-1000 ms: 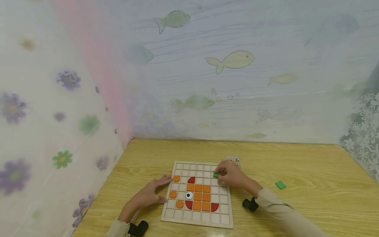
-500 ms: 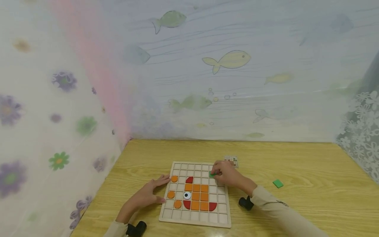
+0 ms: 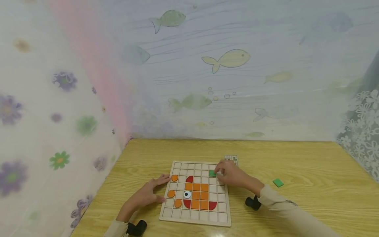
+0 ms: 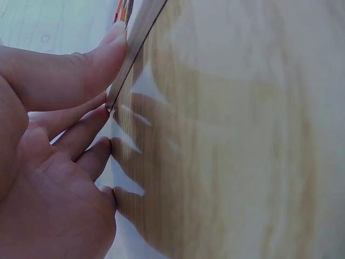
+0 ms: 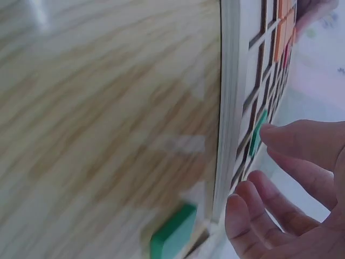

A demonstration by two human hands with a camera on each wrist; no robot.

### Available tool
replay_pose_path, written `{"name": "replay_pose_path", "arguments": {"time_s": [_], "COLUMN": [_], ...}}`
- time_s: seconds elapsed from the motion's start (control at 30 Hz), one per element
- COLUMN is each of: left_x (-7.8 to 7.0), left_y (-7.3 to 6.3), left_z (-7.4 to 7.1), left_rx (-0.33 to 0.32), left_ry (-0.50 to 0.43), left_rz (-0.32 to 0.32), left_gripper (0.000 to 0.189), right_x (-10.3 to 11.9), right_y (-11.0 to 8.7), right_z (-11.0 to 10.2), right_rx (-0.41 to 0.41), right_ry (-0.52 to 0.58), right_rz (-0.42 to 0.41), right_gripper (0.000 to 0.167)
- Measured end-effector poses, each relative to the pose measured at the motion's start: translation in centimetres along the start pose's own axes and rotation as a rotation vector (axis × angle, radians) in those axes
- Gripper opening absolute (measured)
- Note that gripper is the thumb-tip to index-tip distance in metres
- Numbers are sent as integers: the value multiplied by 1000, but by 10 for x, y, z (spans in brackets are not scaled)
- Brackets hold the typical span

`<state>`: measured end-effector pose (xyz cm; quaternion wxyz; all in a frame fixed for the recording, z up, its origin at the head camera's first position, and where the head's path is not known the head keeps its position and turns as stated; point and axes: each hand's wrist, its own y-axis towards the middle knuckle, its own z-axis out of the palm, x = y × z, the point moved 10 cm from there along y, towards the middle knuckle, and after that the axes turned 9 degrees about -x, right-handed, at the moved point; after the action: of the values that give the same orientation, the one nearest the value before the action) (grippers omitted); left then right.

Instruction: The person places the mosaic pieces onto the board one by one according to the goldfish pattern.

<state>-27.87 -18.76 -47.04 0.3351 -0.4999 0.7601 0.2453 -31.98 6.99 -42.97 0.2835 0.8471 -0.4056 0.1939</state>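
A wooden grid board (image 3: 201, 220) lies on the table. A green square tile (image 3: 212, 173) sits in one of its cells near the far right corner. My right hand (image 3: 232, 174) is over that corner; in the right wrist view its thumb tip is right at the tile (image 5: 259, 133), while the other fingers are spread apart and loosely bent. On the opposite side, my left hand (image 3: 145, 196) rests with extended fingers and thumb against the board's left edge. Orange squares (image 3: 196, 196), red quarter-rounds (image 3: 212, 205), orange discs (image 3: 171, 194) and a white eye piece (image 3: 187, 194) occupy other cells.
Another green tile (image 3: 278, 182) lies on the wooden table (image 3: 296, 161), right of the board. A small printed grid card (image 3: 232, 158) lies behind the right hand, partly hidden by it. Patterned curtains (image 3: 177, 75) enclose the back and left sides.
The green tile that my right hand pinched now lies flat in a cell, and the fingers have let go and drawn slightly right. My left hand keeps its place at the board's edge.
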Motion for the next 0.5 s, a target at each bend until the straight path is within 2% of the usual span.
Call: {"name": "replay_pose_path", "arguments": {"time_s": [0.13,0.3,0.5], "left_x": [0,-1,-4], "left_y": [0,0,-1], "left_z": [-2,-1,1], "left_rx": [-5,-7,-2], "left_ry": [-8,-15,-21], "left_rz": [-10,-11,-7], "left_gripper": [74,74,73], "right_x": [-5,-12,-23], "right_y": [-5,-15,-29], "right_z": [-11,-25,-36], "right_rx": [12,6,17], "right_ry": [-10,-64,-86], "right_rz": [8,-31,-11], "right_gripper": [16,16,33]}}
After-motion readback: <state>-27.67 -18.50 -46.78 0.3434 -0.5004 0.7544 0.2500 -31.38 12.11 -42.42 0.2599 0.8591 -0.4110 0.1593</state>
